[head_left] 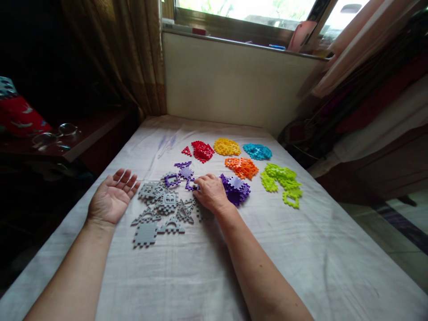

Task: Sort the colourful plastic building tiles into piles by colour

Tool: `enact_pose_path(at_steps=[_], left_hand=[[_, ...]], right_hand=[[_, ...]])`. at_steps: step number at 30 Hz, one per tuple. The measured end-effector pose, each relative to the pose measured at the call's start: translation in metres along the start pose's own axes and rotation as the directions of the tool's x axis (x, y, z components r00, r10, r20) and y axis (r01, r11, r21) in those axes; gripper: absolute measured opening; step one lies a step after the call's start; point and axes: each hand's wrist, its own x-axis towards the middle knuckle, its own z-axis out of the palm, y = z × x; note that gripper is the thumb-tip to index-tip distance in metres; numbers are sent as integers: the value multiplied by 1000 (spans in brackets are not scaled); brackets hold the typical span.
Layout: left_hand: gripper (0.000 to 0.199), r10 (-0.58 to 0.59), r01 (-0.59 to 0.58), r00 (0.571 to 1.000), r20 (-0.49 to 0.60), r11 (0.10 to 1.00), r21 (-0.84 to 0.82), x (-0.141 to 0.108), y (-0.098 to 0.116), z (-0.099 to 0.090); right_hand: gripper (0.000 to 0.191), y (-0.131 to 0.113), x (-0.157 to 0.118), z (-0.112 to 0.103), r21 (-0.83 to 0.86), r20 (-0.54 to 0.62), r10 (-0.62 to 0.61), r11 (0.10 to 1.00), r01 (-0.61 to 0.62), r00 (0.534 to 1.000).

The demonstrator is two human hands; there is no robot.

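My left hand (112, 198) rests palm up, fingers spread and nothing in it, just left of the grey interlocking tiles (167, 200). My right hand (210, 191) reaches over the middle with its fingers bent down at a purple square frame tile (190, 183); whether it grips this tile or only touches it is hidden. Beside that hand on the right lies a heap of purple tiles (236, 189). A few loose purple tiles (185, 172) lie beyond the grey ones. One flat grey square tile (146, 234) is nearest to me.
Red (202, 151), yellow (227, 146), blue (257, 151), orange (242, 167) and lime green tiles (281, 176) lie in separate heaps farther back on the white sheet (267, 258). Eyeglasses (56, 136) and a red patterned object (22, 116) are on the dark side table at left.
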Motion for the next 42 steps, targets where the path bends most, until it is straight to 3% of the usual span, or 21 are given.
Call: enact_pose_path(at_steps=[3,6,11,15,18,22,26,32,42], left_hand=[[17,-4,4,1000,6,1000,2,2,0,-1],[13,4,-4,1000,13,1000,1,2,-1,-2],[15,-4,4,1000,-11,1000,-9,0,0,1],[17,-6,6,1000,-8,1000,-15,-1,0,2],[21,-9,9,1000,-8,1000,-22,-2,0,3],[17,-15,15,1000,-7,1000,-25,-2,1,2],[16,-14,14,1000,9,999,-41,0,0,-1],[15,-10,11,1000,27,998,-57,5,-1,-5],[19,-31,32,999,20,997,-66,3,0,-3]], right_hand=[[25,-5,1,4,-17,33,19,1000,-18,999],[29,-1,-1,-5,-16,27,52,999,-51,998],[34,22,-10,-35,-40,17,166,985,-166,986],[33,41,-18,-44,-89,60,260,963,-255,964],[33,46,-23,-45,-102,80,269,960,-261,960],[26,35,-22,-48,-61,7,210,976,-209,978],[29,6,-1,-36,-24,-54,125,992,-127,991],[34,-32,44,-1,-31,14,101,994,-100,995],[30,-20,36,7,-28,-51,112,993,-113,992]])
